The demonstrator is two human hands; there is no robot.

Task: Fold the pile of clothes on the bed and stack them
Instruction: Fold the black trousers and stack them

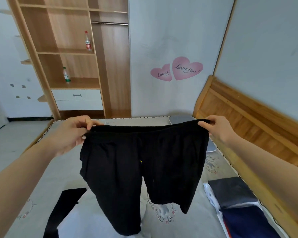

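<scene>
Black shorts [141, 169] — held up above the bed [67, 172], waistband stretched level between both hands, two legs hanging free; the longer-hanging leg reaches low, toward the near edge of the bed.

Left hand [70, 133] — at one waistband corner, fingers [89, 123] curled and clamped on the cloth.

Right hand [218, 129] — at the other corner, fingers pinched shut on the waistband edge.

Folded stack [237, 201] — on the bed, below and right of the shorts: a dark grey piece on top, navy and white pieces under it, near the wooden headboard [248, 107].

Black garment [62, 208] — lying unfolded on the bed, below and left of the shorts.

Grey flat item [181, 119] — on the bed behind the shorts, partly hidden; kind cannot be told.

Wardrobe [72, 57] — beyond the shorts, open shelves with two bottles, one [88, 41] red-labelled and one [66, 75] green-labelled.
</scene>
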